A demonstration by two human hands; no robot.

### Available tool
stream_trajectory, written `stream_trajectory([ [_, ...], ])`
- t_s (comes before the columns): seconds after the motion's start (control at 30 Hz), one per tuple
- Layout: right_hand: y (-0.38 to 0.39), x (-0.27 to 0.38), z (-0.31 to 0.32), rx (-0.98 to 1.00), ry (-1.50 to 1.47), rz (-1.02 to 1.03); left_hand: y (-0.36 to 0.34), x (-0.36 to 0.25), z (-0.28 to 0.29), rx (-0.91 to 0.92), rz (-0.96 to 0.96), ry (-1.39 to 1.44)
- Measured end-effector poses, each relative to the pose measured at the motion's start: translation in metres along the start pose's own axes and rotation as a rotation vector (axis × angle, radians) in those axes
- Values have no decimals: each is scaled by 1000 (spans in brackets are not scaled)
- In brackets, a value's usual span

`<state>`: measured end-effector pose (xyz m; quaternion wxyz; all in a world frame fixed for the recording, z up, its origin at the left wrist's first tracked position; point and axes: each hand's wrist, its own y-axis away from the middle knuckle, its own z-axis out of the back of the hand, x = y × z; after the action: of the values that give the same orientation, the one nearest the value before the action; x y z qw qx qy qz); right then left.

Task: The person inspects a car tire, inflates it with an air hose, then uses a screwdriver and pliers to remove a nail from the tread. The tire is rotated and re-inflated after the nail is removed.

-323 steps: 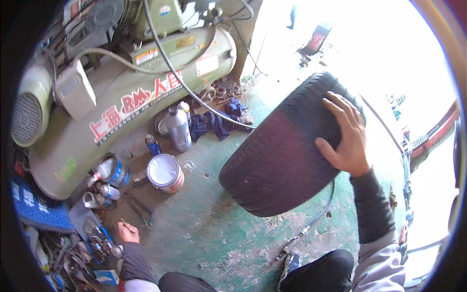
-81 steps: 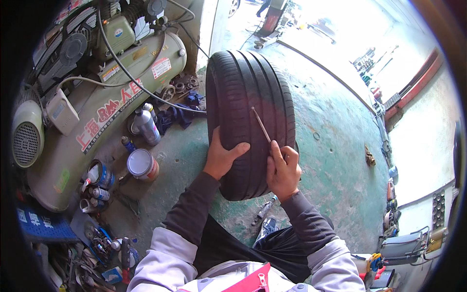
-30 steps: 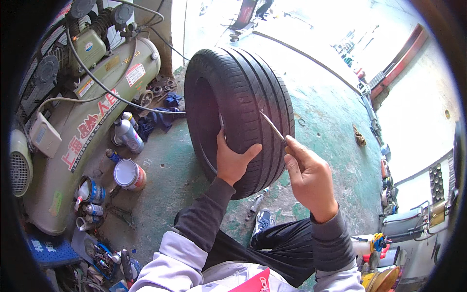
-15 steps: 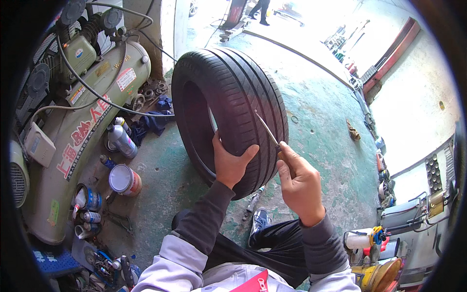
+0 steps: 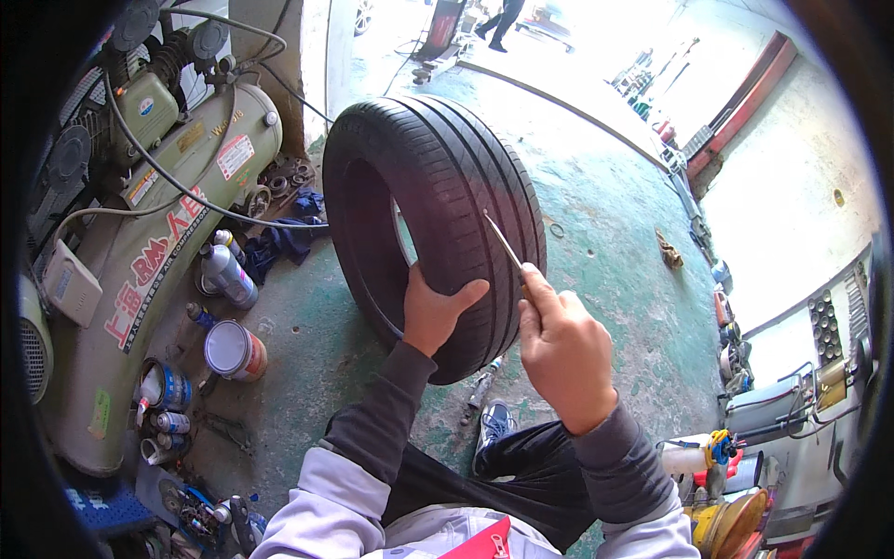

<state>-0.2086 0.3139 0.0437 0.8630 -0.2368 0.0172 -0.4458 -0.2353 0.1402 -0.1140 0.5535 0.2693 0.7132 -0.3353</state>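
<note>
A black tire (image 5: 480, 176) stands upright on the green floor in front of me, its open centre facing partly left. My left hand (image 5: 432, 312) grips its near left sidewall and edge, thumb lying on the tread. My right hand (image 5: 565, 354) is closed on the handle of a thin metal probe (image 5: 505, 242), like a screwdriver, whose tip touches the tread near its middle. The handle is mostly hidden by my fingers. An air tool (image 5: 480, 389) lies on the floor below the tire, near my shoe.
At left are a green air compressor (image 5: 172, 233) with hoses, paint cans (image 5: 236, 352), bottles (image 5: 229, 277) and rags (image 5: 287, 244). Tools and containers (image 5: 710, 455) crowd the right wall. A brown crumpled glove or rag (image 5: 669, 249) lies at right. Someone's legs (image 5: 494, 26) show in the bright doorway.
Over the last second the tire shows slightly further left, still held, with the probe on its tread. Earlier my right hand was open on the tire. A walking person's legs have appeared beyond.
</note>
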Motion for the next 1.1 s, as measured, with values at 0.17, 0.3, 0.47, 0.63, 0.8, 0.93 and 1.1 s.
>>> stream_trajectory([
  [0.17,-20,15,10,45,237,120,-7,-5,-2,-5,-3,10],
  [0.3,-25,19,7,-53,367,249,-3,-11,-11,-69,-20,-29],
  [0.47,-22,44,-3,32,379,104,2,-13,-18,-123,-8,-136],
  [0.63,-77,8,48,422,-511,-299,6,-6,-15,-100,-51,128],
  [0.8,-78,-3,55,632,-1142,-806,8,3,-15,-155,-77,18],
  [0.93,-77,11,37,465,-606,-341,-10,17,-7,-69,-60,80],
  [1.1,-110,36,32,357,-56,104,-53,40,1,174,139,864],
])
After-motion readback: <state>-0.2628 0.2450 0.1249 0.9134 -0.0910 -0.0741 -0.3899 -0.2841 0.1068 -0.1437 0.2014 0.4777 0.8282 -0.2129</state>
